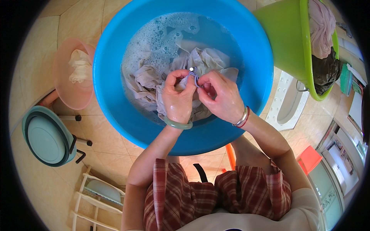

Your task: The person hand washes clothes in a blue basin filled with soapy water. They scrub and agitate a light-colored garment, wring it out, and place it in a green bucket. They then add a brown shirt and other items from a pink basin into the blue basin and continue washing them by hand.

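A large blue basin [111, 111] in front of me holds soapy water with white suds [162, 34]. Wet, light beige-grey cloth [146, 82] lies crumpled in the water. Above the cloth, my left hand [178, 101] and my right hand [222, 95] meet, both with fingers closed in a pinch. Between their fingertips is a thin lavender cord-like loop [195, 77] with a small white round spot at its top; it looks like a hair tie. My right fingers partly cover its lower end.
Left of the basin are a pink bowl [61, 84] with cream cloth and a teal basin [47, 139]. A white rack [98, 197] stands lower left. At right, a tilted green bucket [281, 32] bears pink and dark cloth, near a white squat toilet [278, 109] and a red-orange object [309, 159].
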### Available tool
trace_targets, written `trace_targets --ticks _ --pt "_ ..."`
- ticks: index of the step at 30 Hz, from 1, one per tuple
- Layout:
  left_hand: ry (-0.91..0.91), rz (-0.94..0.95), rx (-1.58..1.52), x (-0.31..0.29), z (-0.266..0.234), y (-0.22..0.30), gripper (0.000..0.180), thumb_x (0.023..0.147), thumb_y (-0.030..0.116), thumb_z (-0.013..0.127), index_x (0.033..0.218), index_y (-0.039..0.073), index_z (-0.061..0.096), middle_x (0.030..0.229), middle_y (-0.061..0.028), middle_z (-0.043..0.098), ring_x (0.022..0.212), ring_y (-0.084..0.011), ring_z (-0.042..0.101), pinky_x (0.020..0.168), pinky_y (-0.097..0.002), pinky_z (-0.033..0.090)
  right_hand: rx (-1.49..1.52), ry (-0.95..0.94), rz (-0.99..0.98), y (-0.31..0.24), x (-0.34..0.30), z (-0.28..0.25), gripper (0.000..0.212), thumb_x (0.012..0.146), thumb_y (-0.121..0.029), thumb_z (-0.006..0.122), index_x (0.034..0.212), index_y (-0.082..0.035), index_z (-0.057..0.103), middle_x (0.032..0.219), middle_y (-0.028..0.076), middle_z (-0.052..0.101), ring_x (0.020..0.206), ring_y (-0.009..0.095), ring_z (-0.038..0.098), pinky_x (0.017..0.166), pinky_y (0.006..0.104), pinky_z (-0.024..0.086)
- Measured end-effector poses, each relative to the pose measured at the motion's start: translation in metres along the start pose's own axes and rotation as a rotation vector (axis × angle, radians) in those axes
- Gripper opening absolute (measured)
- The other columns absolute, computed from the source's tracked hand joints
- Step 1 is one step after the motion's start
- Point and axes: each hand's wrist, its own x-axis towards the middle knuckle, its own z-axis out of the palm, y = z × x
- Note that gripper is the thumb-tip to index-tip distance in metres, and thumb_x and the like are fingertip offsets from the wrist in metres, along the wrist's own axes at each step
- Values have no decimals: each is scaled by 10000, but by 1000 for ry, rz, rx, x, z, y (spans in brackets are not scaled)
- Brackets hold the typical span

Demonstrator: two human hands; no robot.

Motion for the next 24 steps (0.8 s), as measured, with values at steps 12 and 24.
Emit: trace_targets --ticks 12,24 --pt "-31 83 86 -1 0 7 124 837 46 693 943 23 632 850 -31 648 787 -84 578 720 -237 482 -472 -158 -183 6 2 -13 165 881 -167 626 910 -35 532 844 106 567 762 262 616 630 360 528" --pt "-24 16 98 5 -5 3 120 831 52 693 927 20 630 813 -37 648 733 -101 597 687 -252 499 -228 -161 -211 5 -4 -18 173 835 -169 687 924 -38 616 918 100 551 840 260 563 717 363 501"
